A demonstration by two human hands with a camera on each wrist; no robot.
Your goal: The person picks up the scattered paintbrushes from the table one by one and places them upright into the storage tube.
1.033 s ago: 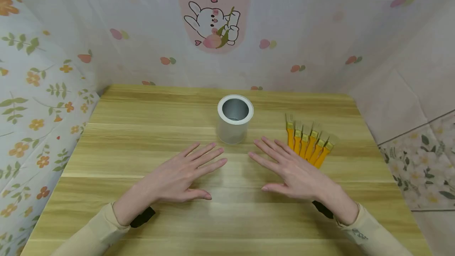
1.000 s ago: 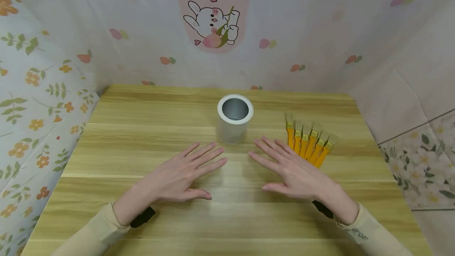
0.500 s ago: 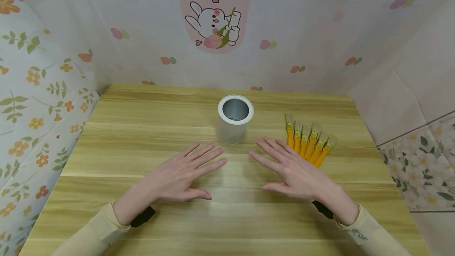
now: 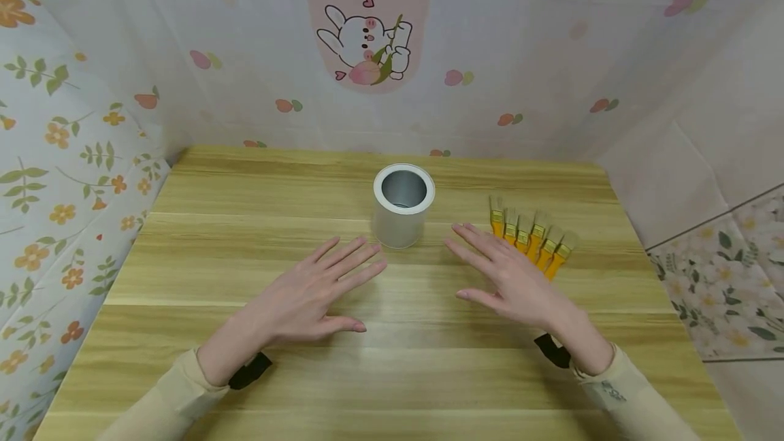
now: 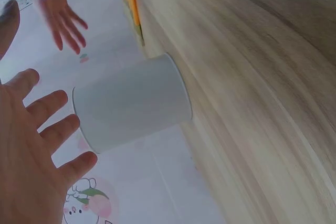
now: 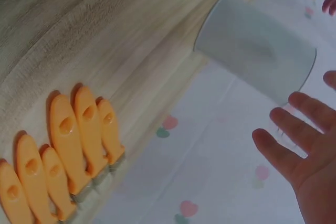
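Note:
My left hand lies flat on the wooden table, fingers spread, and holds nothing. Its fingertips are just short of a grey cylindrical cup that stands upright and looks empty. My right hand is open, fingers straight, to the right of the cup. It partly covers the handle ends of several yellow-handled brushes lying side by side. In the left wrist view, the left hand's fingers are spread close to the cup. In the right wrist view, the brushes and the cup show beyond the right hand's fingers.
Cloth walls printed with flowers and fruit close in the table on three sides; a rabbit picture hangs at the back. The table's right edge runs close to the brushes.
My right hand has moved forward and to the right, toward the brushes, and now covers more of their handles. My left hand has crept slightly forward. The cup and brushes have not moved.

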